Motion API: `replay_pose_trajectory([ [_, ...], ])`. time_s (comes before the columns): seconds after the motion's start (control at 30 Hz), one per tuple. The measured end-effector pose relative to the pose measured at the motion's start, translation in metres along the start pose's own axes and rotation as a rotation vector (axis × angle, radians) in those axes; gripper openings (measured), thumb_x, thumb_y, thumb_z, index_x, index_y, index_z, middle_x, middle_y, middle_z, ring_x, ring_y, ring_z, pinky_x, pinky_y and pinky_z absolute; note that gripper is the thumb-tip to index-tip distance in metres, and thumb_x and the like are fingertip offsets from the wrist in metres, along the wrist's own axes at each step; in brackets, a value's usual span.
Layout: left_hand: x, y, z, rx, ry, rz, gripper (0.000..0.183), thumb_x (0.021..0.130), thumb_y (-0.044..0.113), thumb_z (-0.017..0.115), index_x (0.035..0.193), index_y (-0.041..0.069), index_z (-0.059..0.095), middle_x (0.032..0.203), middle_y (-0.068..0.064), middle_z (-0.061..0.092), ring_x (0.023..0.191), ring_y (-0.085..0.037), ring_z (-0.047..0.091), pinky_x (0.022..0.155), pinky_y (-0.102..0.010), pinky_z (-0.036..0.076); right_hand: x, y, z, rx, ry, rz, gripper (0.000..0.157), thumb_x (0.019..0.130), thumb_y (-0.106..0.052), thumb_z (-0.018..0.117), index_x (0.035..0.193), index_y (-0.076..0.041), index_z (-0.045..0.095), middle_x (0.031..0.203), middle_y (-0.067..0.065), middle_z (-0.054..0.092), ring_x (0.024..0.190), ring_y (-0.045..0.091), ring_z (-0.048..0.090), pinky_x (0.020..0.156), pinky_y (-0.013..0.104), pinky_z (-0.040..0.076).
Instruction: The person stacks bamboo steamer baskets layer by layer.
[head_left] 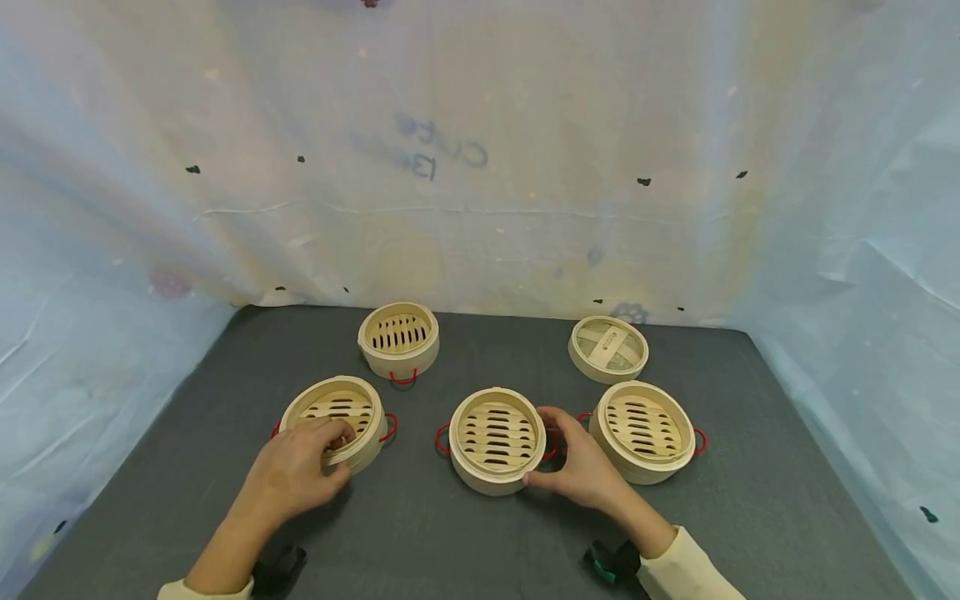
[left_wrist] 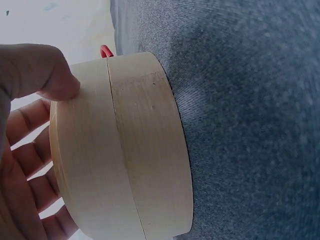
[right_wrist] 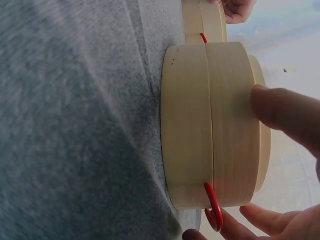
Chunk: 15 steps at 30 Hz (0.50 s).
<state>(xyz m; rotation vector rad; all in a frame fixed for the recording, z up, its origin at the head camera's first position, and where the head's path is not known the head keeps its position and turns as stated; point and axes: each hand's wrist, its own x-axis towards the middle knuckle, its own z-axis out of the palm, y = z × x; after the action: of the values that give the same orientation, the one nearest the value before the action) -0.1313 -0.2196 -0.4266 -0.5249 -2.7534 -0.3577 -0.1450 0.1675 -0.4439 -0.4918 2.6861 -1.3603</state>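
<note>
My left hand (head_left: 294, 473) holds the near-left bamboo steamer basket (head_left: 367, 452). Its fingers reach over the rim onto the slatted inside. In the left wrist view, the thumb (left_wrist: 62, 82) presses the outer wall. My right hand (head_left: 576, 468) grips the right side of the middle steamer basket (head_left: 486, 482): thumb at the front rim, fingers by the red handle (head_left: 552, 444). In the right wrist view the thumb (right_wrist: 280, 107) touches the upper edge of that basket's wall. Both baskets stand upright on the dark cloth, slats facing up.
Close by my right hand stands another steamer basket (head_left: 645, 473) with red handles. Behind it lies a round woven bamboo lid (head_left: 609, 348). A further basket (head_left: 402, 365) stands at the back left. Pale plastic sheeting (head_left: 480, 250) borders the dark cloth (head_left: 427, 542) at the back and sides.
</note>
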Motion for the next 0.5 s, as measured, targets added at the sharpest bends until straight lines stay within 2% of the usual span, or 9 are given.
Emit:
replay_pose_trajectory([
  [0.5,-0.0030,-0.0018,0.0028,-0.007,0.106,0.059,0.032,0.058,0.010,0.074,0.084,0.025,0.064,0.071,0.015,0.047,0.065,0.000,0.042,0.056,-0.025,0.038,-0.0004,-0.0012,-0.0007,-0.014,0.002,-0.007,0.089,0.068,-0.025,0.087,0.142,-0.008,0.040,0.131,0.009,0.054,0.115,0.023,0.057,0.092,0.044,0.049],
])
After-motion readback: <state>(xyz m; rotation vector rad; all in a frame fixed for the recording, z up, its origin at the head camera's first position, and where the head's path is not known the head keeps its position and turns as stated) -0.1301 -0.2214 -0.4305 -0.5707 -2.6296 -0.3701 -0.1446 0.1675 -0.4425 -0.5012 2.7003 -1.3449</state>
